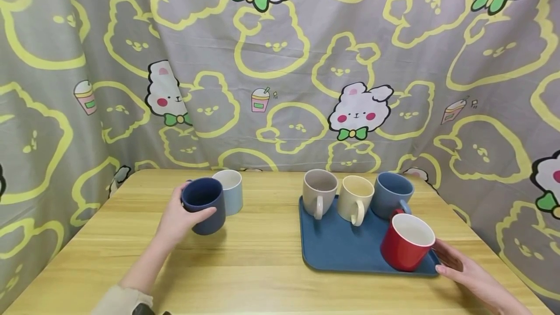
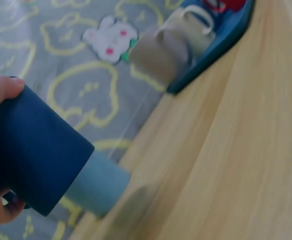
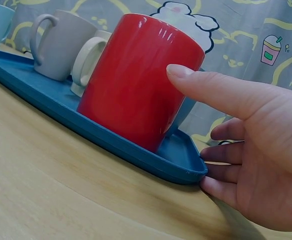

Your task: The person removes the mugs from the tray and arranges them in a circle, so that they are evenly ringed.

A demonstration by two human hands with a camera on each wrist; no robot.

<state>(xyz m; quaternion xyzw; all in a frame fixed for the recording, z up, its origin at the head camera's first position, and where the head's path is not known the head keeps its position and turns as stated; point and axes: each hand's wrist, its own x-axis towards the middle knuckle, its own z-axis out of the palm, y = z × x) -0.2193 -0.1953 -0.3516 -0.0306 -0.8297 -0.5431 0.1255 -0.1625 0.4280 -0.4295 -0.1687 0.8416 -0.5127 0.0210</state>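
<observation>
My left hand [image 1: 177,220] grips a dark blue mug [image 1: 210,213], which appears raised off the table in front of a light blue mug [image 1: 234,198]. In the left wrist view the dark blue mug [image 2: 36,150] hides part of the light blue one [image 2: 101,185]. My right hand [image 1: 463,271] is at the right front corner of a blue tray [image 1: 341,252], beside a red mug [image 1: 404,247] standing on it. In the right wrist view its fingers [image 3: 226,152] are at the tray's corner, and the thumb extends toward the red mug [image 3: 141,80].
A greyish mug [image 1: 319,188], a cream mug [image 1: 355,193] and a medium blue mug [image 1: 391,196] stand along the tray's back. The wooden table [image 1: 258,266] ends at a patterned grey curtain [image 1: 280,57].
</observation>
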